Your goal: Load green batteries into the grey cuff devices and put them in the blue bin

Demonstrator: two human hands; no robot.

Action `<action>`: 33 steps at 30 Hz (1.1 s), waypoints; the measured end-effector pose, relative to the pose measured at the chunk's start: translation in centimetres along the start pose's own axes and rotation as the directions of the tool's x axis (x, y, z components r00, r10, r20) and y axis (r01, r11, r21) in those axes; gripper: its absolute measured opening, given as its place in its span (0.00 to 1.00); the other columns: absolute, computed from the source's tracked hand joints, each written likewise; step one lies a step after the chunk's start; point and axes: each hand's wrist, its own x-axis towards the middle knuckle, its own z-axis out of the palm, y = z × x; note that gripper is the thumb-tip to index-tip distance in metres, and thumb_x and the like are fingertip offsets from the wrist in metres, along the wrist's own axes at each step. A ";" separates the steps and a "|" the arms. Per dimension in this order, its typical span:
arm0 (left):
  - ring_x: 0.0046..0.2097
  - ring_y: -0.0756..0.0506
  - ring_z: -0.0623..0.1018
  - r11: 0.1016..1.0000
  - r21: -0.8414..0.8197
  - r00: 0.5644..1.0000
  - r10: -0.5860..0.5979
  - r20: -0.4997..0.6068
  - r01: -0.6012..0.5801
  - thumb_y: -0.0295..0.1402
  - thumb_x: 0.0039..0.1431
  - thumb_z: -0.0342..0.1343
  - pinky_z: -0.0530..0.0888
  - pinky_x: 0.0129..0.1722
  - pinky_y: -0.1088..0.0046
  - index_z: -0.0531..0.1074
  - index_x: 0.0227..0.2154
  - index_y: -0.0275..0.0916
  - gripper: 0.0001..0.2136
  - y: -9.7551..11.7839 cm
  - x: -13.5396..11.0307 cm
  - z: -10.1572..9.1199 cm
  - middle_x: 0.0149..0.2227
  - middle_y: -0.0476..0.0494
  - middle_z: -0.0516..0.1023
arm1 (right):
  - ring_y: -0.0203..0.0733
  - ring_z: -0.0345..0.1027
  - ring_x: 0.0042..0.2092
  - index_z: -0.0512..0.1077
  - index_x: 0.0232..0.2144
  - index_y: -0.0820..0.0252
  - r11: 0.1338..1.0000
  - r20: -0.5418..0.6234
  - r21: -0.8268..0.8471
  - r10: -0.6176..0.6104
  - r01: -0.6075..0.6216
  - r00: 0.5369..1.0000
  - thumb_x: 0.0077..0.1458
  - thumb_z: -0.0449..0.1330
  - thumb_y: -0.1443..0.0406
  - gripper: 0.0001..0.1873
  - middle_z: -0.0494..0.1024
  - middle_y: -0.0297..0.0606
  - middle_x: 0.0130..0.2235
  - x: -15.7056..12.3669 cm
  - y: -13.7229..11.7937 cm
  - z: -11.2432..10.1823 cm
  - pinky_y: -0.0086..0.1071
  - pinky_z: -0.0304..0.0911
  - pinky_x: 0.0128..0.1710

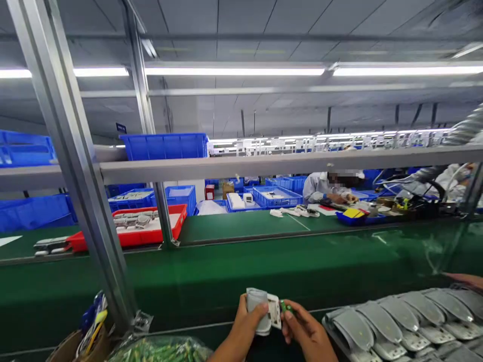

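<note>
Near the bottom middle, my left hand [245, 322] is closed around a wrist blood pressure monitor [258, 329], a folded grey cuff with a white plastic housing. The housing's open side [274, 310] faces my right hand [305, 329]. Between the thumb and fingers of that hand is a small green battery [286, 306], close beside the housing. I cannot tell whether the battery touches it. A clear plastic bag [162, 349] full of green batteries lies to the left of my hands. Several more grey-cuffed monitors [390, 322] stand in rows on the right.
A metal post [81, 166] rises at left, beside a cardboard box [92, 347] holding cables. Behind the green conveyor belt [211, 271] are a red tray [181, 221] of grey units and blue crates [279, 196]. A co-worker [317, 186] bends over parts; another person's hand [466, 279] shows at right.
</note>
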 end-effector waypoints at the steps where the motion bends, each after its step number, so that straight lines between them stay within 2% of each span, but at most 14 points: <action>1: 0.44 0.39 0.80 1.000 -0.017 1.000 0.000 0.006 0.000 0.60 0.42 0.74 0.73 0.50 0.62 0.71 0.46 0.37 0.37 0.0 -0.3 0.1 0.41 0.39 0.80 | 0.46 0.75 0.30 0.78 0.47 0.61 0.996 -0.082 0.085 0.040 -0.033 0.996 0.51 0.67 0.37 0.37 0.80 0.40 0.30 0.0 0.8 -0.4 0.39 0.73 0.30; 4: 0.45 0.40 0.79 0.999 -0.034 0.998 0.040 0.052 -0.038 0.57 0.42 0.76 0.73 0.52 0.62 0.69 0.46 0.39 0.36 0.0 -0.9 0.4 0.43 0.40 0.80 | 0.46 0.75 0.31 0.77 0.45 0.59 0.978 -0.180 0.203 0.096 -0.058 0.979 0.47 0.74 0.42 0.33 0.82 0.42 0.35 -0.8 2.2 -1.0 0.38 0.72 0.26; 6: 0.45 0.41 0.78 0.998 -0.045 0.996 0.052 0.075 -0.049 0.57 0.42 0.76 0.73 0.52 0.62 0.68 0.45 0.40 0.36 0.0 -1.0 0.4 0.43 0.42 0.79 | 0.43 0.72 0.28 0.76 0.46 0.58 0.972 -0.199 0.222 0.119 -0.073 0.973 0.47 0.74 0.43 0.32 0.79 0.38 0.31 -1.3 2.4 -1.0 0.36 0.70 0.24; 10: 0.46 0.41 0.77 0.998 -0.040 0.997 0.051 0.053 -0.049 0.59 0.45 0.74 0.72 0.55 0.60 0.67 0.47 0.41 0.36 0.3 -1.2 0.4 0.44 0.42 0.78 | 0.35 0.63 0.22 0.76 0.46 0.59 0.985 -0.257 0.166 0.095 -0.053 0.962 0.48 0.73 0.42 0.33 0.69 0.28 0.22 -1.6 2.4 -0.8 0.31 0.61 0.20; 14: 0.49 0.40 0.77 0.992 0.033 0.991 0.120 0.062 -0.122 0.59 0.47 0.72 0.71 0.57 0.59 0.66 0.49 0.41 0.36 1.2 -1.6 0.7 0.46 0.41 0.77 | 0.30 0.52 0.19 0.77 0.45 0.60 0.989 -0.289 0.088 0.137 -0.116 0.947 0.47 0.73 0.40 0.35 0.59 0.22 0.19 -1.8 1.8 -1.1 0.27 0.49 0.18; 16: 0.48 0.40 0.77 0.987 0.067 0.987 0.142 0.077 -0.147 0.57 0.47 0.73 0.72 0.55 0.59 0.65 0.49 0.41 0.36 1.4 -1.7 0.9 0.46 0.41 0.76 | 0.30 0.51 0.19 0.77 0.46 0.60 0.990 -0.306 0.057 0.141 -0.130 0.942 0.48 0.71 0.39 0.36 0.57 0.22 0.19 -2.0 1.3 -1.3 0.27 0.47 0.19; 18: 0.48 0.40 0.77 0.983 0.100 0.985 0.144 0.099 -0.154 0.55 0.47 0.73 0.73 0.53 0.60 0.64 0.50 0.42 0.35 1.4 -1.7 1.1 0.47 0.42 0.76 | 0.32 0.54 0.20 0.77 0.49 0.58 0.996 -0.311 -0.049 0.055 -0.074 0.949 0.54 0.68 0.39 0.34 0.60 0.24 0.20 -2.2 0.7 -1.6 0.28 0.50 0.20; 20: 0.49 0.40 0.77 0.979 0.133 0.983 0.141 0.117 -0.156 0.54 0.48 0.73 0.73 0.53 0.60 0.64 0.50 0.42 0.34 1.3 -1.7 1.2 0.47 0.42 0.76 | 0.37 0.65 0.26 0.79 0.48 0.57 0.971 -0.266 -0.231 -0.126 0.064 0.956 0.59 0.64 0.42 0.28 0.70 0.32 0.25 -2.4 -0.1 -1.8 0.31 0.61 0.24; 22: 0.50 0.40 0.76 0.969 0.187 0.983 0.140 0.119 -0.161 0.53 0.49 0.73 0.73 0.54 0.60 0.64 0.50 0.42 0.34 1.2 -1.7 1.2 0.48 0.42 0.75 | 0.42 0.74 0.36 0.82 0.42 0.55 0.890 -0.190 -0.395 -0.320 0.226 0.928 0.63 0.61 0.46 0.22 0.78 0.41 0.36 -2.4 -0.8 -1.9 0.34 0.71 0.34; 24: 0.50 0.40 0.76 0.954 0.253 0.985 0.141 0.104 -0.163 0.52 0.51 0.72 0.72 0.56 0.59 0.62 0.54 0.42 0.35 1.2 -1.8 1.1 0.50 0.42 0.74 | 0.44 0.77 0.42 0.82 0.40 0.55 0.814 -0.114 -0.470 -0.439 0.341 0.891 0.66 0.60 0.50 0.18 0.80 0.44 0.42 -2.4 -1.3 -1.8 0.35 0.73 0.40; 28: 0.48 0.42 0.76 0.929 0.327 0.982 0.135 0.132 -0.172 0.51 0.55 0.69 0.71 0.54 0.59 0.50 0.64 0.44 0.42 1.4 -2.1 1.0 0.49 0.43 0.72 | 0.41 0.77 0.36 0.82 0.41 0.55 0.767 -0.083 -0.493 -0.511 0.410 0.856 0.67 0.61 0.55 0.13 0.83 0.42 0.39 -2.1 -1.3 -1.5 0.33 0.74 0.37; 31: 0.46 0.42 0.76 0.928 0.330 0.978 0.123 0.168 -0.174 0.51 0.56 0.68 0.73 0.50 0.62 0.51 0.63 0.45 0.40 1.4 -2.2 1.1 0.48 0.44 0.72 | 0.37 0.70 0.28 0.80 0.41 0.55 0.745 -0.104 -0.525 -0.536 0.411 0.838 0.67 0.62 0.56 0.11 0.83 0.39 0.37 -2.1 -0.8 -1.3 0.31 0.70 0.29; 33: 0.45 0.43 0.76 0.931 0.320 0.977 0.126 0.169 -0.176 0.51 0.55 0.68 0.73 0.48 0.63 0.53 0.60 0.45 0.38 1.4 -2.2 1.2 0.47 0.45 0.73 | 0.35 0.67 0.25 0.79 0.41 0.56 0.712 -0.092 -0.551 -0.570 0.436 0.816 0.67 0.62 0.57 0.10 0.83 0.37 0.36 -2.1 -0.7 -1.1 0.31 0.68 0.28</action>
